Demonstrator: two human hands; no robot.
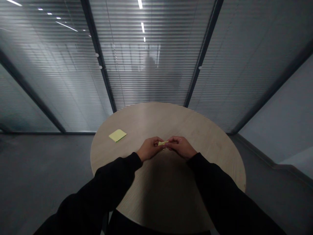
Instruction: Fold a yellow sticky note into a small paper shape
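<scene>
Both hands meet over the middle of a round wooden table [210,137]. My left hand [148,148] and my right hand [181,147] pinch a small folded yellow piece of paper [161,143] between their fingertips, one on each end. The fingers of both hands are curled closed around it. Black sleeves cover both arms. A pad of yellow sticky notes [117,135] lies flat on the table to the left, well apart from the hands.
Behind the table stand glass walls with horizontal blinds [151,65] and dark metal frames. A grey floor [36,169] surrounds the table. A pale wall [288,124] runs along the right side.
</scene>
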